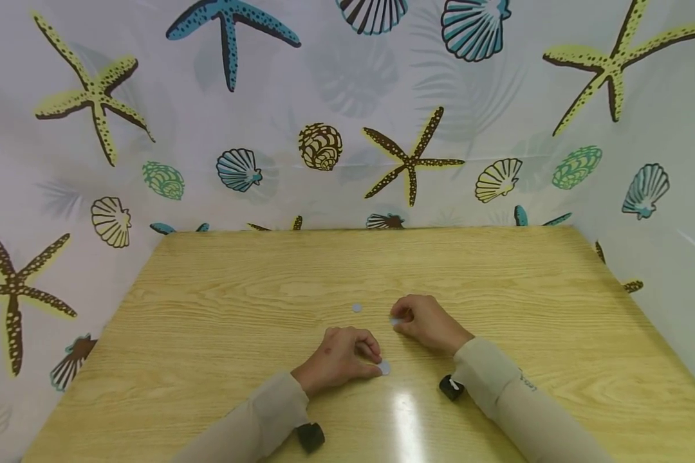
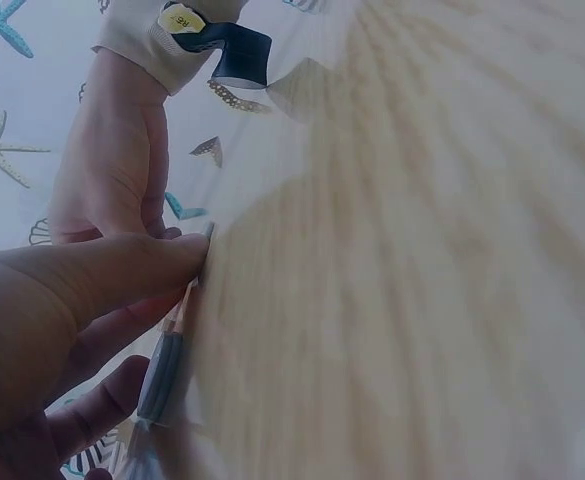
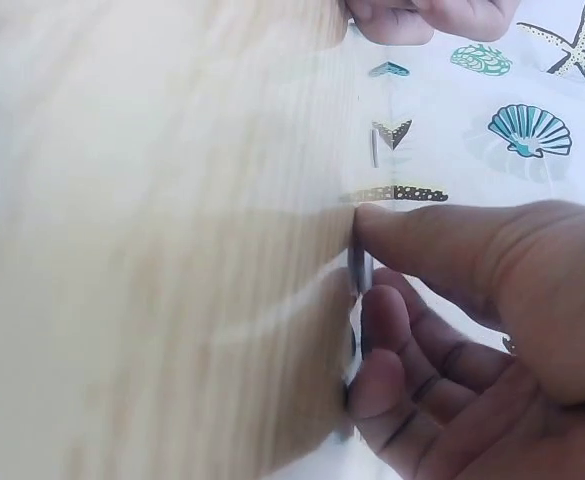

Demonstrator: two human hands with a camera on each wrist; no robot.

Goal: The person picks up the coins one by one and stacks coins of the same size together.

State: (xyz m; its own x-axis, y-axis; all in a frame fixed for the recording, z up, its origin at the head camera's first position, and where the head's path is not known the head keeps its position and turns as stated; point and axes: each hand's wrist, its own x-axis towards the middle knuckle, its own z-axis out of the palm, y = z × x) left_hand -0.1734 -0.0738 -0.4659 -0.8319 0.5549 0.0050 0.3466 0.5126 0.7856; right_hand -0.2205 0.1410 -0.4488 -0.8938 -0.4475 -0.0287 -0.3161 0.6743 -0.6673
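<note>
Currently, the left hand pinches the left-hand disc at its edge between thumb and forefinger. The right hand pinches the right-hand disc likewise, with its remaining fingers curled. Both discs are at table level; whether either is lifted slightly cannot be confirmed from the steeply angled wrist views. The grey piece below the left thumb in the left wrist view cannot be matched to a disc with certainty.

Beyond the grips, the free disc lies flat, untouched by either hand. Of the three, it is nearest the far edge of the table; the left-hand disc is farthest from that edge. All lie well inside the left and right edges and apart from the far corners.

Status, by judgement: work is partway. Both hands have secured a disc; release of both is outstanding. The free disc requires no hand at present.
</note>
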